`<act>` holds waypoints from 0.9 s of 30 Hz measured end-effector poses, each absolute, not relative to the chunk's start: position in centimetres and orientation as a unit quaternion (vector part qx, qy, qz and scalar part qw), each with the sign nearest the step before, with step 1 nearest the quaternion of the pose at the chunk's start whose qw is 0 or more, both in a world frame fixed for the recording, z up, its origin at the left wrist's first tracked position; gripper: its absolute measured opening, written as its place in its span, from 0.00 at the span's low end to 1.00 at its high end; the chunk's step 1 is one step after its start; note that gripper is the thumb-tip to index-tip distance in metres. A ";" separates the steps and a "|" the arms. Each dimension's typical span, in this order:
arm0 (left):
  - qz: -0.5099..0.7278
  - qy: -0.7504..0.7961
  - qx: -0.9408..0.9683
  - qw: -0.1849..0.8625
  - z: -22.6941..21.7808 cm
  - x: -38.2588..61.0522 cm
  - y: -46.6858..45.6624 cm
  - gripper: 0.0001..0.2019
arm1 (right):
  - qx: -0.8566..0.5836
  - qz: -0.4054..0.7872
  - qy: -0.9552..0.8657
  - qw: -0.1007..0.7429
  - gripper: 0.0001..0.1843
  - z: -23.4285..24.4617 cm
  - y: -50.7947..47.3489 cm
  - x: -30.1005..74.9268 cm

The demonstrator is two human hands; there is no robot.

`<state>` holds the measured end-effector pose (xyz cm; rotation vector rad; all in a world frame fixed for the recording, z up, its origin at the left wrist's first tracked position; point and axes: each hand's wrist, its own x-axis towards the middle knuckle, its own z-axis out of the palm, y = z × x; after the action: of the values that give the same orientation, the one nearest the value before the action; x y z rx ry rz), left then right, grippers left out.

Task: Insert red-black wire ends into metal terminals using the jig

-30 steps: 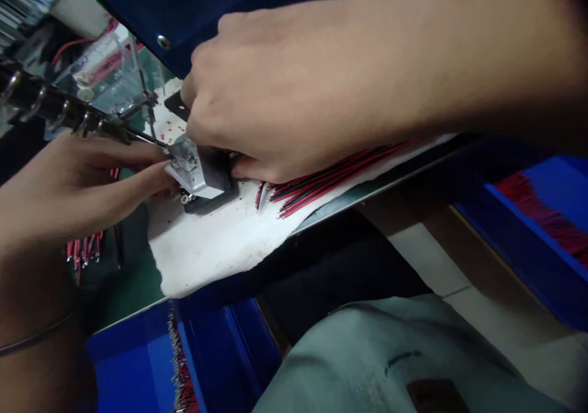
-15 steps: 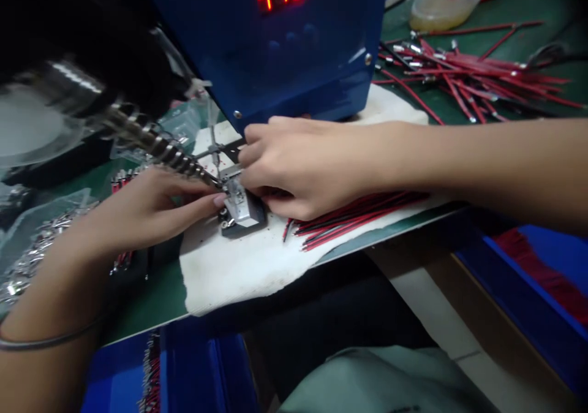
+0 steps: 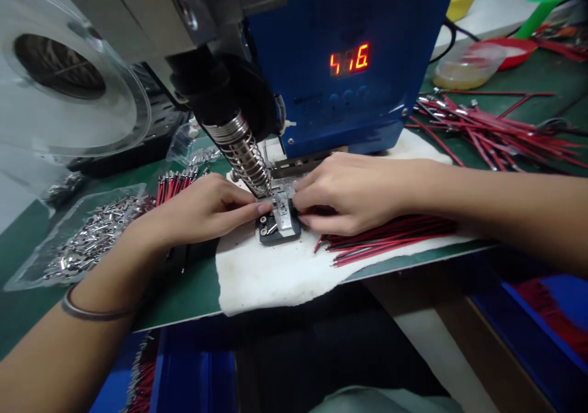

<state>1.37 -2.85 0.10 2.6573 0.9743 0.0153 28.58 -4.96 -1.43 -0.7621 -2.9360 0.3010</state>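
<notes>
My left hand (image 3: 209,209) and my right hand (image 3: 353,193) meet at a small metal fixture (image 3: 280,218) on a white cloth (image 3: 275,272), under a spring-wrapped iron (image 3: 243,152) coming down from above. The left fingers are pinched together at the fixture's left side, on something too small to name. The right fingers curl at its right side over the ends of a bundle of red and black wires (image 3: 390,235) lying on the cloth.
A blue machine (image 3: 349,57) with a red "416" display stands right behind the fixture. Loose metal terminals (image 3: 87,241) lie in a clear bag at left, beside red wires (image 3: 172,186). More red wires (image 3: 491,131) and bowls sit at back right. Blue bins stand below the bench edge.
The view has lifted and pulled back, so the machine's display and the bench top now show. Both hands have stayed at the fixture.
</notes>
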 end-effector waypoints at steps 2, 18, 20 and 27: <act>0.000 0.334 0.921 0.198 0.1 1.4 -2.8 0.33 | -0.259 0.101 -0.960 0.039 0.13 -1.4 -5.0 28.5; 0.012 0.340 0.936 0.092 -1.6 0.2 -1.5 0.35 | -0.257 0.111 -0.960 0.014 0.20 -1.5 -4.8 28.7; 0.008 0.348 0.934 0.084 -1.6 0.2 -1.5 0.35 | -0.250 0.123 -0.960 0.014 0.20 -1.5 -4.8 28.7; 0.018 0.394 0.918 0.038 -1.5 0.3 -1.6 0.35 | -0.248 0.154 -0.956 0.035 0.25 -1.6 -4.5 28.9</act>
<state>0.26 -1.63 -1.52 2.8159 1.2080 0.0555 28.85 -4.54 -1.61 -0.7630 -2.9371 0.4740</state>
